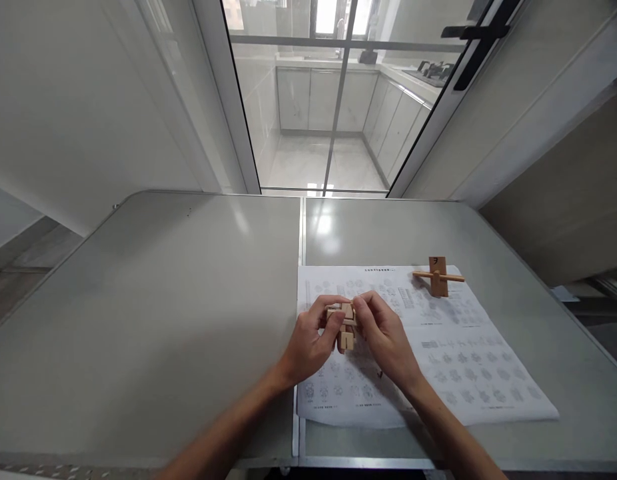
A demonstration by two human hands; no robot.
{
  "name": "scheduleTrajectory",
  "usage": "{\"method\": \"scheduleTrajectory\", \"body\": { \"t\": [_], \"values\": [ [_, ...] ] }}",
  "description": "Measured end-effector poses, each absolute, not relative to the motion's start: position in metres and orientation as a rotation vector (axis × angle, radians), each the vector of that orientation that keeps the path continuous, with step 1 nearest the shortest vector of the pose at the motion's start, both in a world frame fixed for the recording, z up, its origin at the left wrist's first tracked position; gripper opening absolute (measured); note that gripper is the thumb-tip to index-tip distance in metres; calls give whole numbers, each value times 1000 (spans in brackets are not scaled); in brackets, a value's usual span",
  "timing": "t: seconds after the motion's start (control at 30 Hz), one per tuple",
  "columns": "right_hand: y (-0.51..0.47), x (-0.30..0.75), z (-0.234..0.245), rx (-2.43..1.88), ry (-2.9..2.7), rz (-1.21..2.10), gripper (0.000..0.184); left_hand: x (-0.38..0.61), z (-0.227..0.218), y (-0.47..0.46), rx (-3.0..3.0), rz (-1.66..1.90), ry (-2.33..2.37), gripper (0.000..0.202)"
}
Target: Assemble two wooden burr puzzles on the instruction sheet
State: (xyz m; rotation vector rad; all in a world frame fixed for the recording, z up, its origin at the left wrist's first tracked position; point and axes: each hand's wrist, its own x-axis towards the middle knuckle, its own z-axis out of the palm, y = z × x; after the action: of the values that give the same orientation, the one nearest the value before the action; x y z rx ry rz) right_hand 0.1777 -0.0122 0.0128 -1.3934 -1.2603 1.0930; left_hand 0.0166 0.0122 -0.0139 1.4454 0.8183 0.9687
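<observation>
Both hands meet over the printed sheet, around a small assembly of light wooden puzzle blocks (346, 340). My left hand (311, 337) pinches the assembly from its left side, thumb in front. From the right, my right hand (383, 333) has its thumb and fingertips closed on the assembly's upper right edge. The fingers cover part of the blocks, so how the pieces fit together is partly hidden. Beneath them lies the paper instruction sheet (468, 340), covered in small diagrams.
A brown wooden piece (438, 283) with a crossing stick stands on the sheet's far right corner. The grey folding table (188, 280) has a metal seam (302, 230) down its middle. Beyond its far edge is a glass door (333, 120) with a black handle (476, 32).
</observation>
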Motion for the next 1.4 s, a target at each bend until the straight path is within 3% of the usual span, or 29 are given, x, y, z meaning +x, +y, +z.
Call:
{"method": "scheduleTrajectory", "body": {
  "t": [0.37,0.6,0.8,1.4],
  "values": [
    [-10,178,10,-1353,-1284,1151,32,20,-15,11,1329,987,871,36],
    [-8,178,11,-1406,-1194,1197,38,19,-12,10,1337,962,809,40],
    [-9,182,14,-1447,-1117,1235,43,18,-8,11,1418,910,723,72],
    [-11,183,12,-1514,-1122,1135,52,20,-7,13,1413,920,718,66]
  ]
}}
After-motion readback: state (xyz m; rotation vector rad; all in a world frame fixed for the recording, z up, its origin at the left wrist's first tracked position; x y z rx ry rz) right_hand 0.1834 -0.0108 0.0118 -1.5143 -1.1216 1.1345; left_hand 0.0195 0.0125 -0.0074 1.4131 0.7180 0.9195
